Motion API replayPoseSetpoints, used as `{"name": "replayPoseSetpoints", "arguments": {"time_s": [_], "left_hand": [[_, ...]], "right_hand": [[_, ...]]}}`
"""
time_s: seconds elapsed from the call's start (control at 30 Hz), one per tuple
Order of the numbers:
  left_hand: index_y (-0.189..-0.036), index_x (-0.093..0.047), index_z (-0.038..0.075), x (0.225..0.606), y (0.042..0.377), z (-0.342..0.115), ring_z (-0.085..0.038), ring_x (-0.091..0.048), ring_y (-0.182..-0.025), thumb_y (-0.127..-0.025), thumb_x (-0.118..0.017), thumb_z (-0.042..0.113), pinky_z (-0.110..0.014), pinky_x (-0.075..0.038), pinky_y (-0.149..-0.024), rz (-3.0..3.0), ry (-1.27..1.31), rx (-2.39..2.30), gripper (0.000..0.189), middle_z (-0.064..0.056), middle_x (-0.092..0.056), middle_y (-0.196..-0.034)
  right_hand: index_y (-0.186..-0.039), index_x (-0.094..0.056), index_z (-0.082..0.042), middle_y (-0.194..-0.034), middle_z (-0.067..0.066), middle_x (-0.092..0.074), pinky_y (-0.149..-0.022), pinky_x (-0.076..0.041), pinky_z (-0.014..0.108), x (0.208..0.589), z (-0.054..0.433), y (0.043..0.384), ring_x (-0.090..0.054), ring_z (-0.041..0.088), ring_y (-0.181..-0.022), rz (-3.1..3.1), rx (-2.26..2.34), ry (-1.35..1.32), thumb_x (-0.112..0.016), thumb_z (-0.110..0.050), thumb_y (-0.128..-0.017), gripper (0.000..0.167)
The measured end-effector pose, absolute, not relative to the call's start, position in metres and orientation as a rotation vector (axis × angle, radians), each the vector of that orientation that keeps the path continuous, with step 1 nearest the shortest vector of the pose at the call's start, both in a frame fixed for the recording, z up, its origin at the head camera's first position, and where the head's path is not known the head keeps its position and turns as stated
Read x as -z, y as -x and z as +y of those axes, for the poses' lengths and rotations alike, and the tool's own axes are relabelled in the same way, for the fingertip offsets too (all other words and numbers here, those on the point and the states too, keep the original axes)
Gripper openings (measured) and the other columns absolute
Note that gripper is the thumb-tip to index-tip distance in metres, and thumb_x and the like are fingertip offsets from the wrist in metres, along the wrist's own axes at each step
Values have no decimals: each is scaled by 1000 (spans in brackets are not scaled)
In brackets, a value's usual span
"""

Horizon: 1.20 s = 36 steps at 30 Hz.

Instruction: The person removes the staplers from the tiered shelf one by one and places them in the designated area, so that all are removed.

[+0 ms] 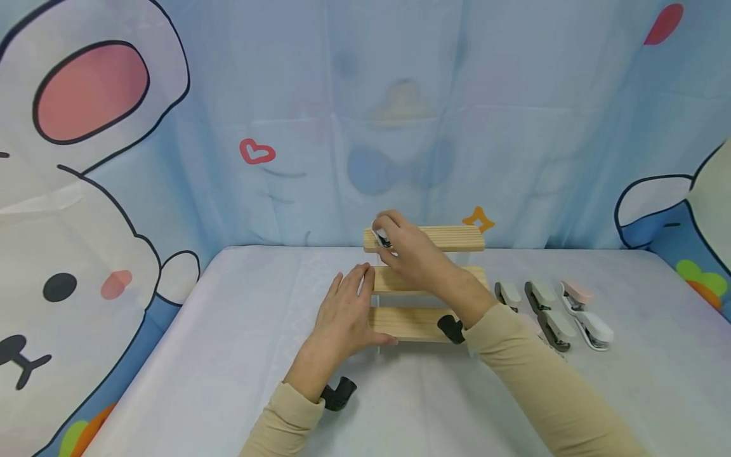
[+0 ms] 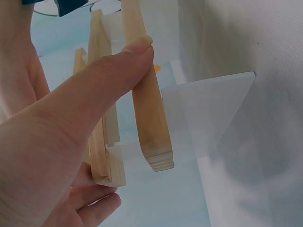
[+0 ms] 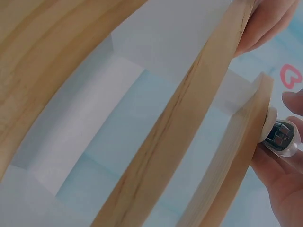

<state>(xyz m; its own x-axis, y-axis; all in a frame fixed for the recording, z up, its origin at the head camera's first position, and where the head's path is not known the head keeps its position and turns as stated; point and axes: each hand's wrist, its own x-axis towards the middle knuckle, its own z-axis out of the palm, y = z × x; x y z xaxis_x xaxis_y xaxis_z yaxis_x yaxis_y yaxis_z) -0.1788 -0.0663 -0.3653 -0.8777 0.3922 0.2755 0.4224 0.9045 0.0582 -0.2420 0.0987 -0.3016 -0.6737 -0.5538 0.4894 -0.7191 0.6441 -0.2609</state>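
A three-tier wooden display rack (image 1: 411, 324) with clear side panels stands on the table. At the left end of its top shelf (image 1: 451, 238), my right hand (image 1: 412, 254) pinches a small white stapler (image 3: 282, 138) between thumb and fingers. The stapler's base meets the shelf in the right wrist view. My left hand (image 1: 345, 311) holds the rack's left end. Its thumb (image 2: 137, 47) lies on the bottom shelf's front edge, and its other fingers (image 2: 99, 208) reach around near the middle shelf.
Right of the rack lie several mini staplers: grey ones (image 1: 556, 327), a pink-topped one (image 1: 577, 293) and a white one (image 1: 595, 330). A white cloth (image 1: 228, 355) covers the table. Behind it hangs a blue cartoon curtain (image 1: 514, 127).
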Motion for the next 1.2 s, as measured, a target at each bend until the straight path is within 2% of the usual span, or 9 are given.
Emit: {"name": "replayPoseSetpoints", "arguments": {"time_s": [0.17,0.4,0.77,1.03,1.2], "left_hand": [[-154,-31,2,366,178,-66,-22,-33,-148,-60,-82,70,-44,-27,-124,-2809,611,178,127,-11,-35,-158],[-154,-30,2,366,178,-65,-22,-32,-148,-61,-82,70,-44,-27,-124,-2814,609,167,127,-10,-34,-159],[-154,-29,1,365,178,-65,-22,-32,-148,-61,-81,71,-43,-26,-124,-2814,603,161,128,-11,-33,-159],[-154,-29,1,365,177,-65,-22,-32,-148,-60,-82,71,-44,-27,-124,-2810,599,142,128,-10,-35,-158],[-155,-28,2,365,177,-65,-22,-32,-148,-61,-81,72,-43,-26,-124,-2809,601,132,128,-10,-34,-159]], "right_hand": [[-117,-57,2,-131,18,-53,-91,-58,42,303,100,243,-63,33,-112,-2465,-615,-996,-63,0,-94,24],[-114,-58,4,-129,19,-56,-88,-59,42,306,104,242,-64,34,-110,-2409,-642,-995,-64,4,-92,23],[-115,-57,5,-129,21,-55,-80,-61,40,307,118,240,-67,34,-102,-2383,-690,-969,-65,4,-91,26],[-116,-56,4,-133,23,-54,-81,-61,42,303,129,234,-67,37,-104,-2406,-711,-926,-68,5,-88,30],[-122,-57,4,-135,21,-53,-75,-62,38,299,135,230,-68,35,-98,-2406,-698,-902,-68,3,-89,35]]}}
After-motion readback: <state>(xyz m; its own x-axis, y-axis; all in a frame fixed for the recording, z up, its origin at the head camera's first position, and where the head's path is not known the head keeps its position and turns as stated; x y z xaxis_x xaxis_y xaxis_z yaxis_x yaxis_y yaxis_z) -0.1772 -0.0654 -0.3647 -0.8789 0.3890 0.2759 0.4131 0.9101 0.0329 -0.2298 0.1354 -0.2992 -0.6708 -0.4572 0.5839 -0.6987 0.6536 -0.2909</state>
